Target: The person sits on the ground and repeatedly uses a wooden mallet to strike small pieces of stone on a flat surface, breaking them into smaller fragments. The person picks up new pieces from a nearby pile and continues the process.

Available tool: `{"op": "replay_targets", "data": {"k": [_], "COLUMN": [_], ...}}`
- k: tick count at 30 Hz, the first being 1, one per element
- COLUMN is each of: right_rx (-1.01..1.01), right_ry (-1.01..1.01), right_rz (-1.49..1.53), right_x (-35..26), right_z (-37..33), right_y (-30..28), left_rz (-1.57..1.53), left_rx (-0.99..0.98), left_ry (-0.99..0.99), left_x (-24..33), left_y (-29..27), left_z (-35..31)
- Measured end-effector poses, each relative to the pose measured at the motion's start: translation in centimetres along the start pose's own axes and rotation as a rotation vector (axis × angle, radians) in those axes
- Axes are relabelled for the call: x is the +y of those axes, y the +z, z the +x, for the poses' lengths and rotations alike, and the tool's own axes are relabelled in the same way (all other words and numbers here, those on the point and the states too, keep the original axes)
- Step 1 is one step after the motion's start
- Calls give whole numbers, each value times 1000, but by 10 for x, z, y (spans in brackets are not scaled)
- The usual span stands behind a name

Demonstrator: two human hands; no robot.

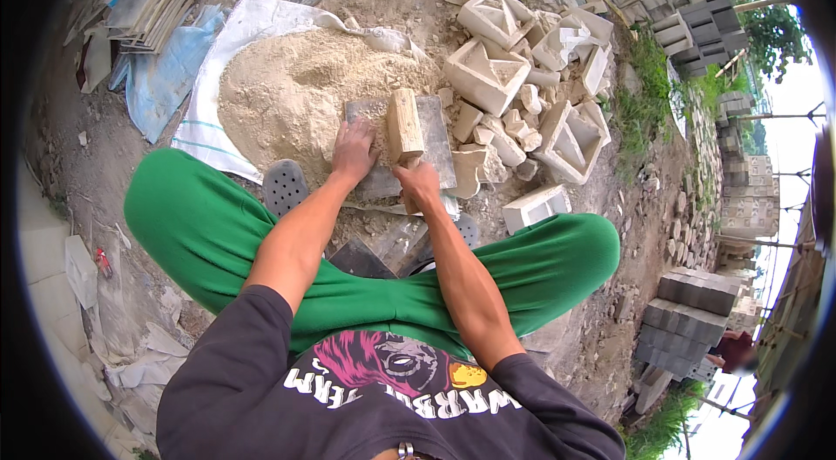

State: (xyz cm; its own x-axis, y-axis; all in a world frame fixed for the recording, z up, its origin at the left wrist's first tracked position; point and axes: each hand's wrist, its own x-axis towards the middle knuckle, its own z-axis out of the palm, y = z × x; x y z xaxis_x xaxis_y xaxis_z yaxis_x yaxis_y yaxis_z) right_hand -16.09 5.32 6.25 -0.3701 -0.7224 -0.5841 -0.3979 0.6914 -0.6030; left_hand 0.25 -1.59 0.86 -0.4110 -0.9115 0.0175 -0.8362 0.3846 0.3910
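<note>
My right hand is wrapped round the handle of a wooden mallet. The mallet's thick, block-shaped head is over a dark grey flat slab in front of me. On the slab's left side, my left hand lies with its fingers stretched out, touching the pale crumbs there and gripping nothing visible. Beyond and left of the slab spreads a heap of beige powder on a white woven sack. Whether a piece lies under the mallet head cannot be made out.
Right of the slab are broken chunks and hollow cast blocks. A blue plastic sheet and stacked boards are at the far left. My grey clogs flank the slab. Grey blocks are stacked farther right.
</note>
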Motion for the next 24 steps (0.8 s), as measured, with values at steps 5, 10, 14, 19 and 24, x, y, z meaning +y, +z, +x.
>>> {"op": "replay_targets", "data": {"k": [5,10,14,19,24], "right_rx": [149,-2,113,134,73], "right_ry": [-248,-33,-165,-276,-109], "right_rz": [28,-108,-32,-83,-100], "right_x": [11,22,0,8,23], "right_z": [4,12,1,-14,1], "right_y": [10,10,9,16,20], "left_rz": [-31,-138,-118,-245,-84], "left_rx": [17,8,16,104,92], "left_ry": [-35,-22,-29,-88,-154], "left_x": [-1,-12,-13,-20,-12], "left_y": [-4,4,7,17,3], "left_z": [-7,-1,-2,-6,-17]}}
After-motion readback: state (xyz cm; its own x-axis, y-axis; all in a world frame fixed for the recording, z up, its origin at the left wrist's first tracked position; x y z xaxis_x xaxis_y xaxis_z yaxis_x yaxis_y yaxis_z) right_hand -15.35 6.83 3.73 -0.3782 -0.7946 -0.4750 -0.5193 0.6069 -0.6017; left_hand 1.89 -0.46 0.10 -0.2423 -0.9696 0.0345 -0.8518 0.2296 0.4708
